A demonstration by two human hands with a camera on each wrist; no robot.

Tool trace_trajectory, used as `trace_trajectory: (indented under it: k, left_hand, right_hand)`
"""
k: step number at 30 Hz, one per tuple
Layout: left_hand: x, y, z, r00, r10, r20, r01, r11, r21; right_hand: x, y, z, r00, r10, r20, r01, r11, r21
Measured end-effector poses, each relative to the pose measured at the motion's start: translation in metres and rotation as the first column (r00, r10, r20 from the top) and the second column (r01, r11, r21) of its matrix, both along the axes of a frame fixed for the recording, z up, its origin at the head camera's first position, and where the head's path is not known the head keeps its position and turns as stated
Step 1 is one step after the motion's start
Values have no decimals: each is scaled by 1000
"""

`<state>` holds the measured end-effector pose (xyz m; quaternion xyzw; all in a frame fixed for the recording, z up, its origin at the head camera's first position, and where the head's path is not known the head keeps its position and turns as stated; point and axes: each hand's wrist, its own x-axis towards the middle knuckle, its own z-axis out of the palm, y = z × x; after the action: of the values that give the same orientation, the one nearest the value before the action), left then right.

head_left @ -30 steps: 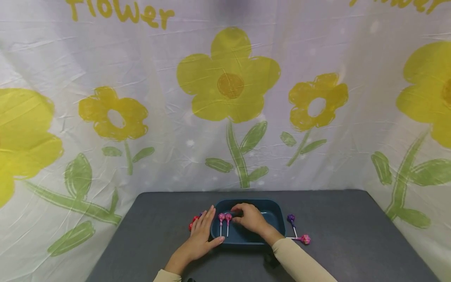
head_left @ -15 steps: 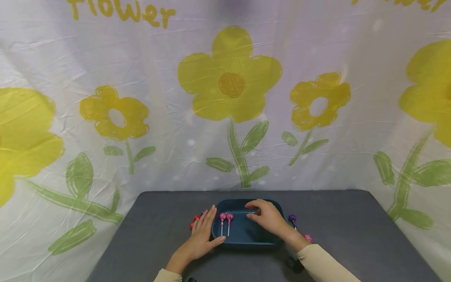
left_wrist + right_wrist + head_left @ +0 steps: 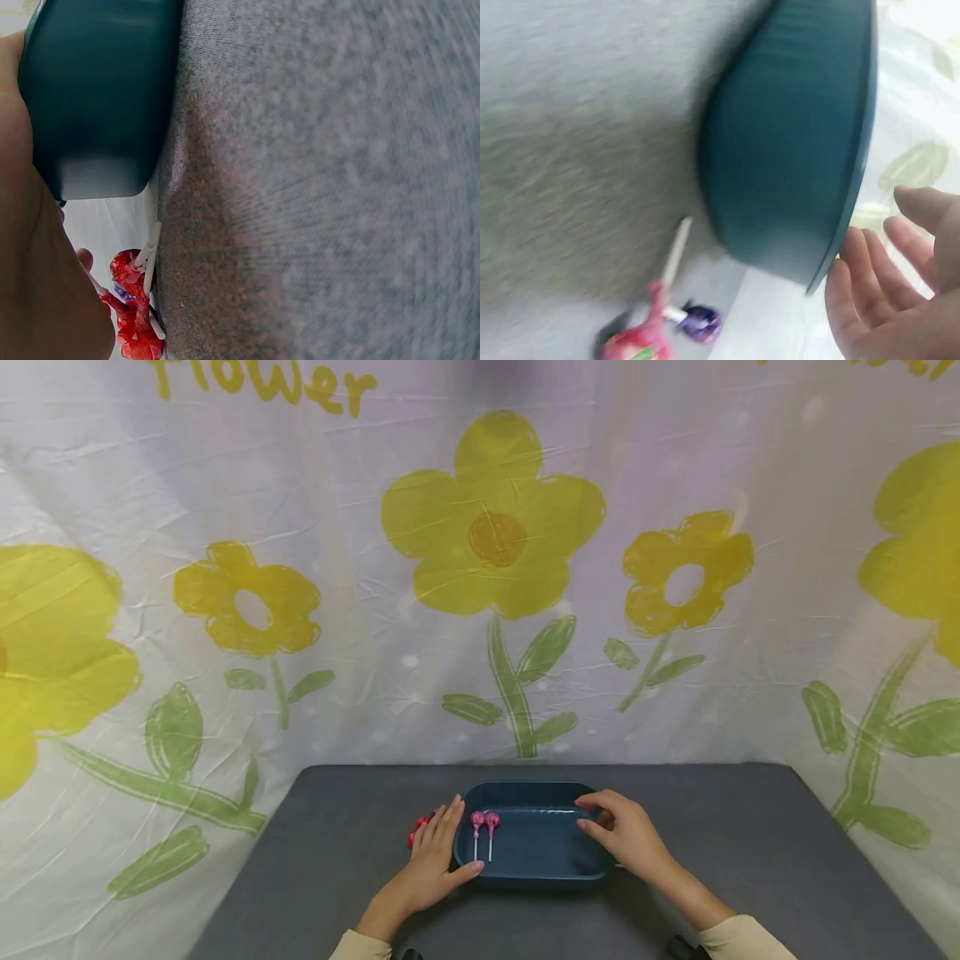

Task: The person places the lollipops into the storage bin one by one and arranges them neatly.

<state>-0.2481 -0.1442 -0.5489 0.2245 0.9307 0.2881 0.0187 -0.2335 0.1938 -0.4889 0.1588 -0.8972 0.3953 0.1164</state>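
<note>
A dark teal rectangular dish [image 3: 543,845] stands on the table, two pink lollipops [image 3: 492,822] lying side by side at its left end. My left hand [image 3: 432,865] rests along the left rim, fingers fairly straight and thumb at the front left corner. Red-wrapped lollipops [image 3: 137,341] lie beside that hand, partly hidden by it in the head view. Over the right rim hovers my right hand [image 3: 628,837], its fingers loosely bent with nothing between them. Below it, outside the dish, lie a pink lollipop [image 3: 639,343] and a purple lollipop [image 3: 702,323], mostly hidden from the head view.
The grey table [image 3: 337,827] reaches back to a white curtain [image 3: 360,693] printed with yellow flowers. Dark wrist devices show at both sleeves, such as the right sleeve [image 3: 742,939].
My right hand has moved right, from beside the pink lollipops inside the dish to its right rim, now covering the lollipops there. The left hand and the two pink lollipops stay put.
</note>
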Motion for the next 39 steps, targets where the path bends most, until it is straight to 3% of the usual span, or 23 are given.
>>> trace_trajectory:
  k: [5, 8, 16, 26, 34, 39]
  left_hand:
    - [0, 1, 1, 1000, 5, 5, -5, 1000, -3]
    - [1, 1, 1, 1000, 8, -1, -8, 1000, -3]
    - [2, 2, 1, 1000, 11, 2, -11, 1000, -1]
    - [1, 1, 0, 1000, 17, -1, -17, 1000, 3]
    - [2, 1, 0, 1000, 14, -7, -14, 1000, 7]
    - [1, 2, 1, 1000, 3, -17, -3, 1000, 20]
  right_hand:
    - [6, 18, -6, 996, -61, -69, 61, 998, -5]
    - [10, 27, -10, 993, -92, -71, 90, 996, -24]
    - [24, 47, -17, 988, -153, 28, 155, 986, -59]
    - [34, 66, -30, 967, -252, 35, 251, 968, 19]
    - [39, 76, -39, 944, -281, 175, 270, 959, 81]
    - [42, 79, -45, 937, -297, 183, 281, 954, 107]
